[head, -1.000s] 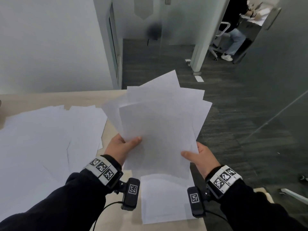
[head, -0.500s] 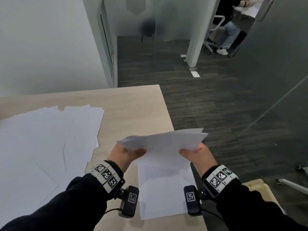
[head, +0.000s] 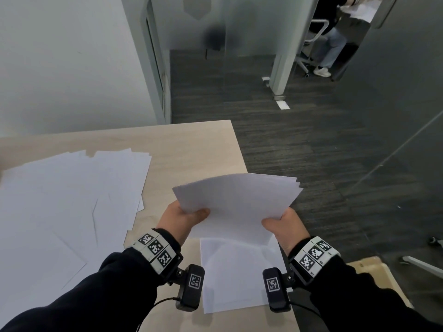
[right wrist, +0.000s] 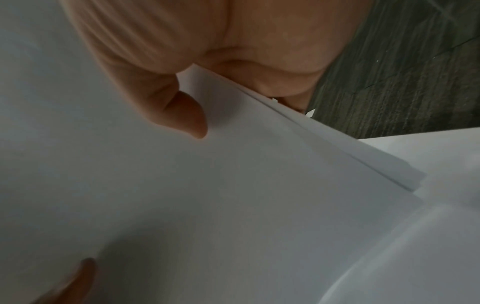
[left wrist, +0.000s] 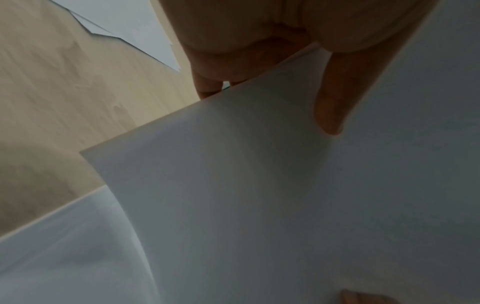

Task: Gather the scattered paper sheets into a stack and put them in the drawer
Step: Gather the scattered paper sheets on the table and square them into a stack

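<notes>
Dark carpet (head: 299,144) borders the wooden table (head: 191,144). Above its right edge, the left hand (head: 178,219) and right hand (head: 285,226) pinch a paper stack (head: 237,207), thumbs on top. Scattered sheets (head: 67,195) cover the left side; one sheet (head: 237,276) lies beneath the stack.

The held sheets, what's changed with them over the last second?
The held sheets tipped from upright and fanned to nearly flat, edges now closer together. Left hand and right hand kept their grip. The scattered sheets and single sheet on the table stayed put.
</notes>
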Demonstrator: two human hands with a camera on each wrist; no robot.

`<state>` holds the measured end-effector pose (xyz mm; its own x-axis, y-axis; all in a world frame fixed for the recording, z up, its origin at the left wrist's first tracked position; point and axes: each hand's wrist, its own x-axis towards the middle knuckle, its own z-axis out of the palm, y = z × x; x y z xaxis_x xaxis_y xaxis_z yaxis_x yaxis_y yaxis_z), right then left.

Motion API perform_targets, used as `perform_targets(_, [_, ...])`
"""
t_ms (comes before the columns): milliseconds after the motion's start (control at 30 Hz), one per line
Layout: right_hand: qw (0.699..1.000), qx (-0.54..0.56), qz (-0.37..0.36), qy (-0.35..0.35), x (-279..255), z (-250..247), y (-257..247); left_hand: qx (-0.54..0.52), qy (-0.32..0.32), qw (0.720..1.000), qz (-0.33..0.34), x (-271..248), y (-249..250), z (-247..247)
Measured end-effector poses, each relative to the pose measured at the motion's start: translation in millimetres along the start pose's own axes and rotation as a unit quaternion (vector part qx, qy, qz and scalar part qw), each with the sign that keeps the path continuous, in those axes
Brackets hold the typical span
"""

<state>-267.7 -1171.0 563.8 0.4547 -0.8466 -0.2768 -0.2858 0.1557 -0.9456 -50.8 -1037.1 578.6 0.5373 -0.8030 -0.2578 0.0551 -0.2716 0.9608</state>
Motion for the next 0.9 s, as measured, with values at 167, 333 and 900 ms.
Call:
perform_targets(167, [0.995, -0.096, 0.031, -0.005, -2.8, -0.4, 19.1, 0.076, -0.030, 0.995, -0.051, 1.7, -23.7, 10.4])
perform_targets(333, [0.996, -0.056, 0.030, 0.064, -6.3, -7.4, 19.0, 0.116, -0.057, 0.989, -0.064, 9.1, -24.2, 15.2])
perform_targets(900, [0.969, -0.197, 0.150, -0.010, -5.3, -20.0, 72.4, 0.179, -0.029, 0.961, -0.206, 18.1, -111.4, 18.2])
